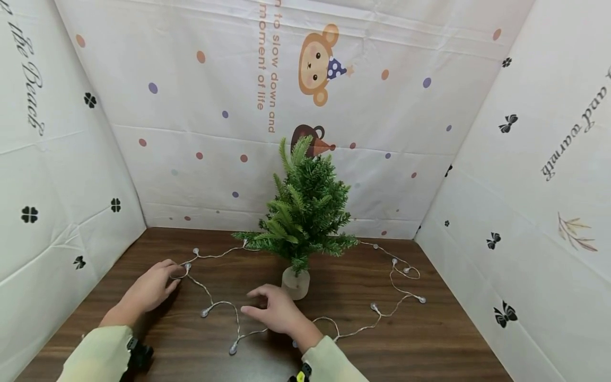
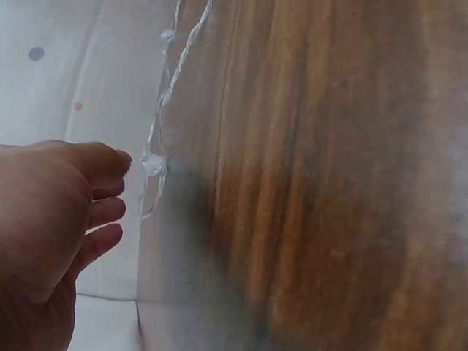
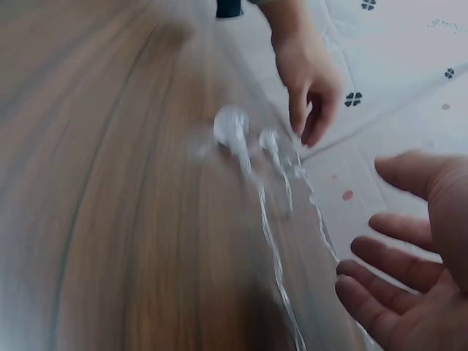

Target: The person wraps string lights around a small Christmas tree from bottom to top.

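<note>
A string of fairy lights, thin clear wire with round clear bulbs, lies in a loose loop on the wooden table. Over its left end reaches my left hand, fingertips right beside a bulb and the wire. In the left wrist view those fingers are loosely bent, with no wire between them. My right hand hovers over the front stretch of the wire, thumb and fingers spread with nothing held. Behind it stands a small green artificial Christmas tree on a pale round base.
The brown wooden table is walled in by printed white cloth at the back and both sides. More wire and bulbs run along the table's right side, and the wire passes behind the tree.
</note>
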Tool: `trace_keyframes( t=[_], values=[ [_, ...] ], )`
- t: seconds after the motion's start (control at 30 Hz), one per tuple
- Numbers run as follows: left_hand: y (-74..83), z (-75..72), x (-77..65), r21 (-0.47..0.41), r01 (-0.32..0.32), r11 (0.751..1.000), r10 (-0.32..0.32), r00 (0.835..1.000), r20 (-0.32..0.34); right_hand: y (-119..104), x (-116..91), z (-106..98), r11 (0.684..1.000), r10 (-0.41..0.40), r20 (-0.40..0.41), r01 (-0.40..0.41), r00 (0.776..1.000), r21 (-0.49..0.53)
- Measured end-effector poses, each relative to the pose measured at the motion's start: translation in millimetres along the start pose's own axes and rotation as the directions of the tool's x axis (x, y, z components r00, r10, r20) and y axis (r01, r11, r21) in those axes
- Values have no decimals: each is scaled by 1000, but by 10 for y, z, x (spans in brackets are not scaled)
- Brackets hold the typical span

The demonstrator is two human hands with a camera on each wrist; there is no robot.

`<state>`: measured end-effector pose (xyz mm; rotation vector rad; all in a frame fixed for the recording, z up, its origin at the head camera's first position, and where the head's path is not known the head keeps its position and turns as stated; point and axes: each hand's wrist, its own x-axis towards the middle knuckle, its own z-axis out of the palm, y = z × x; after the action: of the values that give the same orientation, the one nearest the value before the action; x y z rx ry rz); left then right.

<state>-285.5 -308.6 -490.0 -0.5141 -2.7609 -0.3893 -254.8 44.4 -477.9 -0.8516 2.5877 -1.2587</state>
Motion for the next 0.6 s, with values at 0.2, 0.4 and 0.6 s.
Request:
trace_keyframes(
  t=[0.2,0.4,0.6],
  values=[
    [-65,33,99,47,-29,999,26,998,50,-153,178,191,996,76,-13,-75,997,47],
    [-115,102,137,86,-40,995,34,997,73,-261,335,345,986,144,-60,-148,988,-74],
    [-116,127,163,101,-41,994,35,997,63,-274,458,461,959,216,-88,-228,972,-167]
  ],
)
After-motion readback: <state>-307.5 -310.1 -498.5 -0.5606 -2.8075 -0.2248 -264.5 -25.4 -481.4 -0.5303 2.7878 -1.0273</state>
